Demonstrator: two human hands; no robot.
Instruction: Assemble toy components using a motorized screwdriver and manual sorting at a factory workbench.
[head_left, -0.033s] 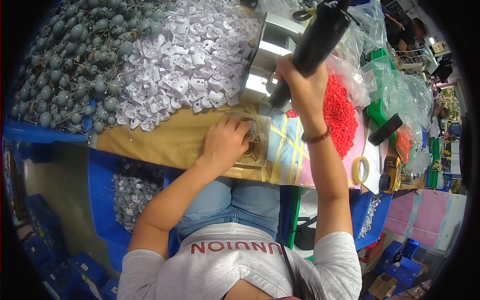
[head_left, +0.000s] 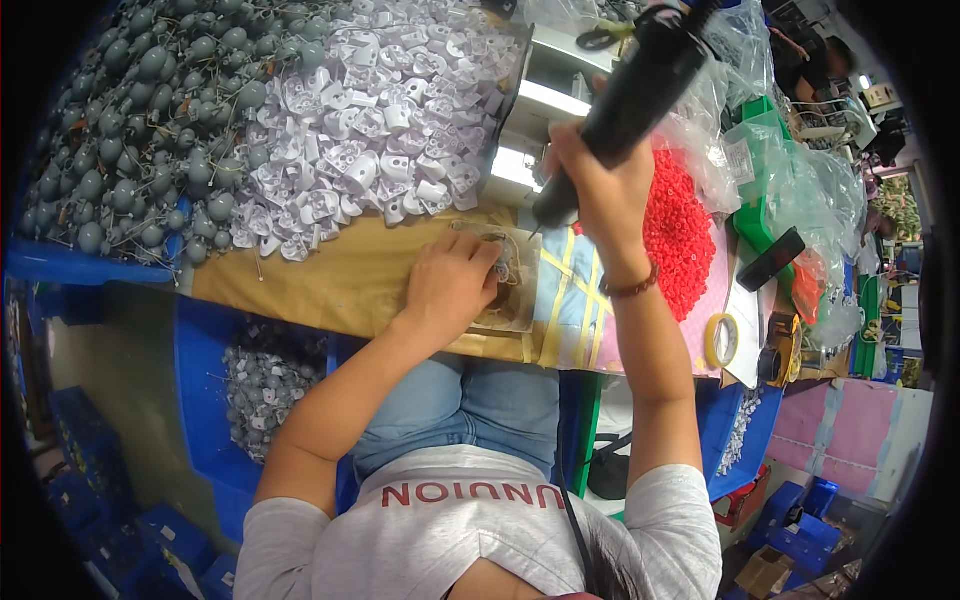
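Observation:
My right hand (head_left: 612, 195) is wrapped around a black electric screwdriver (head_left: 645, 90), held tilted above the table with its thin bit pointing down toward the left. On the table, my left hand (head_left: 450, 280) lies with bent fingers over the left part of a clear flat plate (head_left: 515, 312). At its fingertips is a small greyish piece with a thin wire (head_left: 506, 265); the fingers hide most of it. The screwdriver's bit is apart from that piece, up and to its right.
White plastic parts (head_left: 370, 120) and grey balls with wires (head_left: 130, 150) are heaped at the far left. Small red pieces (head_left: 680, 240) lie on the right, near a tape roll (head_left: 721, 340) and a green crate (head_left: 755, 200). A blue bin (head_left: 205, 400) sits below the table's left edge.
My right hand and the screwdriver have come slightly down and nearer the plate. The left hand has stayed in place.

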